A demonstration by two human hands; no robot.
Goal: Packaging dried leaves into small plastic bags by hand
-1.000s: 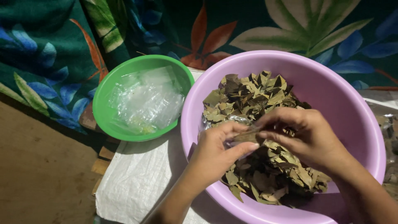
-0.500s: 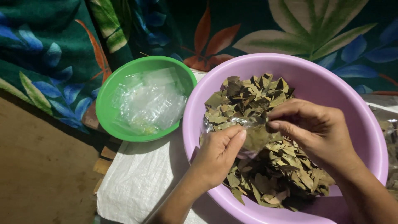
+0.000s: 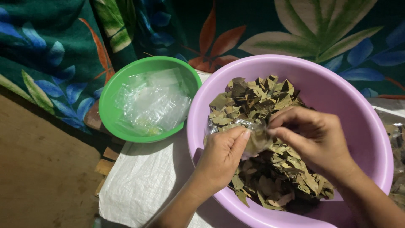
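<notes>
Purple basin [image 3: 346, 97] of dried leaves [image 3: 270, 169] on white woven sack [image 3: 143, 185]; beside it, green bowl [image 3: 112, 107] of clear bags. Over the leaves, left hand [image 3: 221, 158] and right hand [image 3: 314, 137] pinching small clear bag [image 3: 253, 137].

Scene dim overall; strongest light falls from upper left onto the round green plastic bowl [image 3: 110, 99] and the large lilac plastic basin [image 3: 371, 126]. Soft sheen, no hard glare, on the crumpled clear plastic bags [image 3: 152, 101] inside the green bowl. The left hand [image 3: 221, 154] throws a dark shadow onto the white woven sack cloth [image 3: 143, 181] beneath. The dry brown leaves [image 3: 257, 99] are sharp at top and murky toward the basin's lower rim. Brown floor [image 3: 38, 169] underexposed. Focus even; slight softness at corners.
</notes>
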